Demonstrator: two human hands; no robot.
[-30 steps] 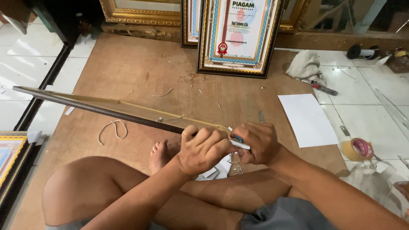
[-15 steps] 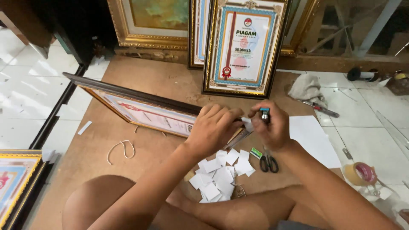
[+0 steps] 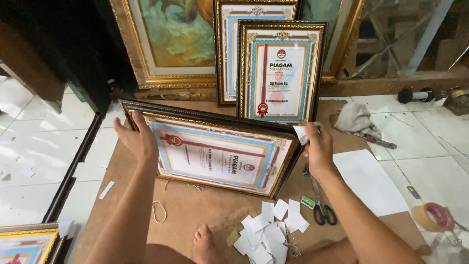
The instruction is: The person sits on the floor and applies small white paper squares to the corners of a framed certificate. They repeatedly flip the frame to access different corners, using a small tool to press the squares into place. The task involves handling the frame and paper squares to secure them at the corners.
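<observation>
I hold a framed certificate [image 3: 220, 151] with a dark and gold frame, tilted up facing me above a brown board [image 3: 205, 215] on the floor. My left hand [image 3: 134, 137] grips its left edge. My right hand [image 3: 318, 146] grips its right edge and also pinches a small white paper piece [image 3: 300, 134] and a blue-tipped tool whose shape is mostly hidden. Below the frame lies a pile of small white paper pieces [image 3: 268, 232], with scissors [image 3: 320, 208] beside it. My bare foot [image 3: 204, 244] rests at the board's near edge.
Two more framed certificates [image 3: 281, 71] and a large gold-framed painting [image 3: 171, 44] lean at the back. A white sheet [image 3: 371, 181], a rag [image 3: 356, 120], a screwdriver [image 3: 376, 142] and a tape roll [image 3: 430, 217] lie at the right. Another frame [image 3: 24, 244] sits at the bottom left on white tiles.
The frame was lying edge-on across my lap; I have turned it upright to face me, and my left hand has slid from beside the right hand to the frame's left edge.
</observation>
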